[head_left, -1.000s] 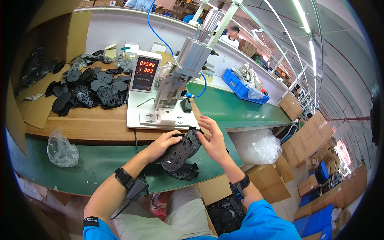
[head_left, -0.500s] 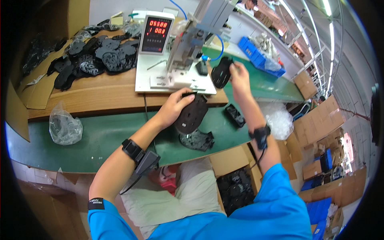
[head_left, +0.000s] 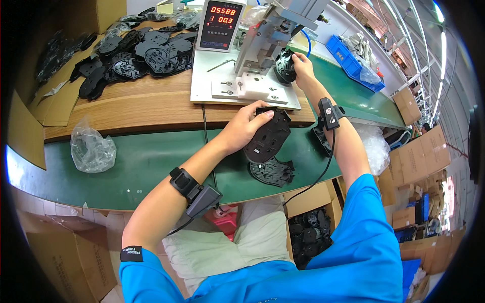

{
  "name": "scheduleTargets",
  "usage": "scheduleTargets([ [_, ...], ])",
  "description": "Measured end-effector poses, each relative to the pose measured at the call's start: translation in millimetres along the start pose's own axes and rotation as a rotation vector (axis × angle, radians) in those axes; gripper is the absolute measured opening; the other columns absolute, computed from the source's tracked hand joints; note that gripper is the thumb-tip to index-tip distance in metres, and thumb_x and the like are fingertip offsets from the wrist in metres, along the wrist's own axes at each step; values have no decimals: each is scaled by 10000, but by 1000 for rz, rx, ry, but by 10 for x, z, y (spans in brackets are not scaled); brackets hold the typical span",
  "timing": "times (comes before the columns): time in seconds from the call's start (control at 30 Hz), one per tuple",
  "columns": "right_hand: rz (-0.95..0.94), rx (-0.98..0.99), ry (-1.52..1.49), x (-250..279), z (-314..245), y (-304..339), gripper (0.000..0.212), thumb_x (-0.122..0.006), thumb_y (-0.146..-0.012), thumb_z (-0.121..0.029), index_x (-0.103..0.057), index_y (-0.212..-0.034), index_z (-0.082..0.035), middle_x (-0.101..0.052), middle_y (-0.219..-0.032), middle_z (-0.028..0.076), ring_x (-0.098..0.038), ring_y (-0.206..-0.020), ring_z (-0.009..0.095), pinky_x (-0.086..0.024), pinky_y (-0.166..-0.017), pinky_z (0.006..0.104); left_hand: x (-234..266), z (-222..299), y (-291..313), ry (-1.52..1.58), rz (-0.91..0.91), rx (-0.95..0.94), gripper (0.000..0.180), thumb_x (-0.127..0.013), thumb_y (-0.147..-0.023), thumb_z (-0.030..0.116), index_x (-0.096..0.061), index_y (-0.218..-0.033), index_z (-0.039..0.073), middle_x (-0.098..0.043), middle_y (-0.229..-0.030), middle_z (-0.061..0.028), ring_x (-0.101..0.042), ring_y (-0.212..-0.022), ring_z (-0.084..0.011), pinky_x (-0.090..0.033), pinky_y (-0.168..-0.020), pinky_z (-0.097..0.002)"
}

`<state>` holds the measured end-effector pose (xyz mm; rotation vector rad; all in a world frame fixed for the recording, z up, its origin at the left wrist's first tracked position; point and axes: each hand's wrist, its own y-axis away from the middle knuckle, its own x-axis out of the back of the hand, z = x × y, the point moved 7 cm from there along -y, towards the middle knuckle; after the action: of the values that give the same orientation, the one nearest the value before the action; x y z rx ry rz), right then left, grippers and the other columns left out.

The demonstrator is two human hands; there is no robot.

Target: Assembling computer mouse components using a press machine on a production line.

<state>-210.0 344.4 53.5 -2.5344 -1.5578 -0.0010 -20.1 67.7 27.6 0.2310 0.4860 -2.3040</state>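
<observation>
Seen from the head camera, a worker's left hand (head_left: 245, 130) grips a black plastic shell (head_left: 268, 140) above the green workbench (head_left: 161, 166), partly hiding a loose black part (head_left: 273, 173) lying there. The right hand (head_left: 304, 74), apart from the left, clasps another black piece (head_left: 285, 70) beside the metal press (head_left: 262, 48). More black parts (head_left: 151, 53) lie heaped on the wooden board (head_left: 156, 96), left of the press.

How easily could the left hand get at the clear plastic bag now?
Probably not: the left hand is holding a black part, though only a thin cable lies between it and the bag.
</observation>
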Motion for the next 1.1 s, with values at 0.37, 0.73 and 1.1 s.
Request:
scheduleTargets([
  [0.37, -7, -63, 68, -22, -46, 386, 288, -618, -1050, -227, -650, -1253, -25, -705, -1087, 65, -642, -941, 154, -529, -793, 337, 82, -1, -1, -38, 16, 1, 351, -578, -1061, 308, -587, -1237, 4, -700, -1063, -73, -663, -943, -97, -538, -840, -255],
  [0.73, 4, -90, -13, 95, 32, 352, 263, -590, -1079, -220, -636, -1275, -51, -702, -1082, 58, -656, -915, 151, -545, -774, 332, 12, -29, 9, -9, 6, 39, 350, -583, -1058, 304, -581, -1237, 3, -696, -1071, -74, -661, -960, -108, -535, -856, -264],
  [1.1, 6, -133, -38, 45, -32, 370, 254, -581, -1084, -226, -659, -1224, -29, -697, -1059, 58, -647, -901, 147, -548, -796, 339, 26, -14, -22, -61, 11, 17, 350, -583, -1058, 313, -585, -1227, 7, -694, -1068, -75, -657, -956, -106, -530, -857, -262],
])
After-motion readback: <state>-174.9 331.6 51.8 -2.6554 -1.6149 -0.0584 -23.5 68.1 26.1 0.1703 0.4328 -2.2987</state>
